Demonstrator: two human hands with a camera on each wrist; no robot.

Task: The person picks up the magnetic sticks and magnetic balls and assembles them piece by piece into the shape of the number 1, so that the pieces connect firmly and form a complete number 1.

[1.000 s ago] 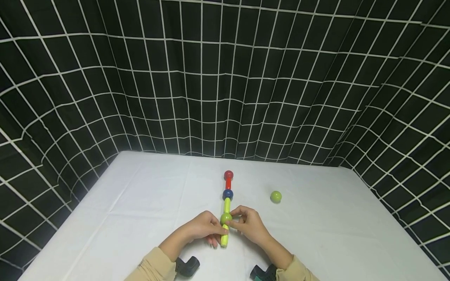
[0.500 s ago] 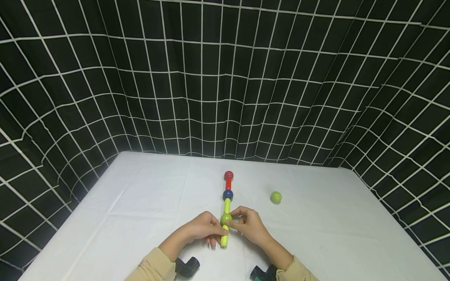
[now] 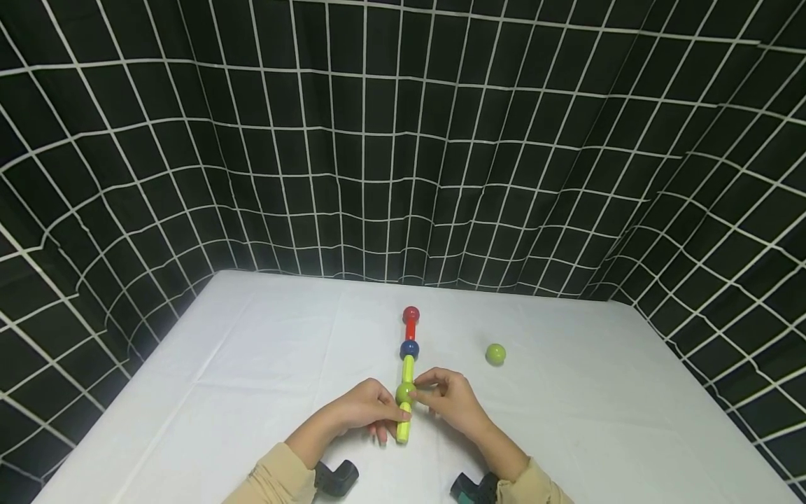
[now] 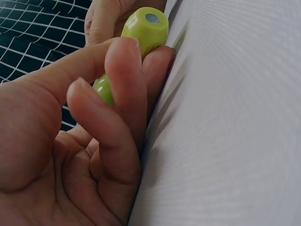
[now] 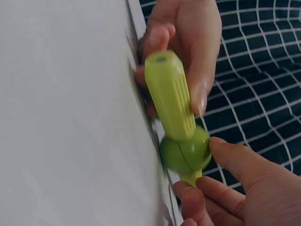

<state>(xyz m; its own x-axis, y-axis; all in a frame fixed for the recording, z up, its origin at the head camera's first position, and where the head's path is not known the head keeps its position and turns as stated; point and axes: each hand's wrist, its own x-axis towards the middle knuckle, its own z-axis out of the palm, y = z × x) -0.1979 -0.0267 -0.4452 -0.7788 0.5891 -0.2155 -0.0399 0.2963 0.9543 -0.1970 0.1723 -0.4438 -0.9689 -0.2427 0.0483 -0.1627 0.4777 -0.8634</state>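
Observation:
A straight chain lies on the white table: red ball (image 3: 411, 314), red rod (image 3: 411, 329), blue ball (image 3: 409, 349), yellow-green rod (image 3: 408, 369), green ball (image 3: 404, 393) and a second yellow-green rod (image 3: 403, 431) at the near end. My left hand (image 3: 366, 408) pinches that near rod between thumb and fingers. A grey disc shows in the end of the rod (image 4: 151, 19) in the left wrist view. With thumb and fingertips my right hand (image 3: 456, 404) holds the green ball. In the right wrist view, the ribbed rod (image 5: 170, 96) meets the ball (image 5: 186, 151) end-on.
A loose green ball (image 3: 496, 354) rests on the white cloth-covered table (image 3: 598, 392) to the right. Dark devices (image 3: 336, 479) sit at both wrists near the front. Behind and around the table hangs a black curtain (image 3: 378, 154) with white grid lines.
My right thumb has shifted slightly to the right along the green ball. The left hand keeps its pinch on the near rod, and the chain keeps its layout.

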